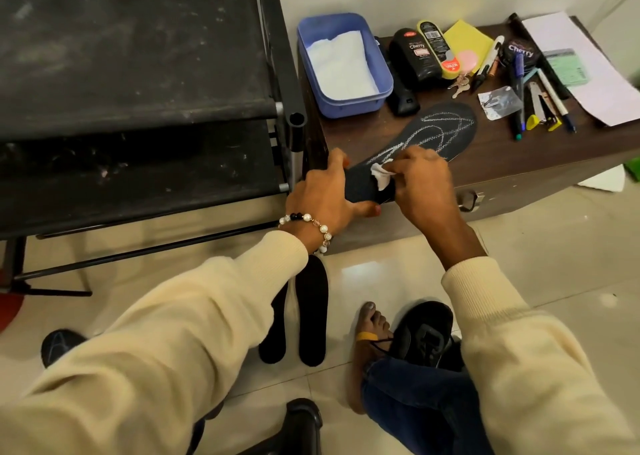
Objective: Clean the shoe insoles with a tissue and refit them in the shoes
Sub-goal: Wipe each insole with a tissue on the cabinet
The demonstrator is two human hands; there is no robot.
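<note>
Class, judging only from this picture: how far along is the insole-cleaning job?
Done: the insoles are out; two black insoles lie on the floor. In hand: the left hand holds a stitched insole on the table edge while the right hand wipes it with a tissue. Left: refitting; the black shoe waits.

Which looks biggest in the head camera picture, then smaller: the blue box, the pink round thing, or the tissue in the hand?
1. Blue box, clearly biggest.
2. and 3. Tissue and pink round thing: they look alike, and the tissue sits nearer and partly hidden by the right hand, so no ranking.

Dark stitched insole on tabletop, tissue touching it.
</note>
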